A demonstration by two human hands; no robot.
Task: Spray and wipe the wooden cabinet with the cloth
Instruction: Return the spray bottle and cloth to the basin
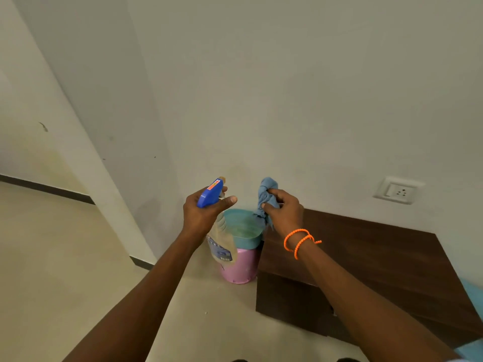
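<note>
Cabinet (366, 257), dark wood, stands against the wall just below and right of the right hand (285, 212). That hand's fingers (271, 193) are curled tight round a bunched blue cloth (266, 190), held up in front of the wall. The left hand (202, 212) grips a spray bottle (209, 195) by its blue head, fingers wrapped about the neck, the clear body hanging beneath. Below and between both hands sits a pink bin (240, 265) with a teal lid (243, 226), just beside the cabinet on the floor (52, 257). Orange bands (298, 241) ring the right wrist.
</note>
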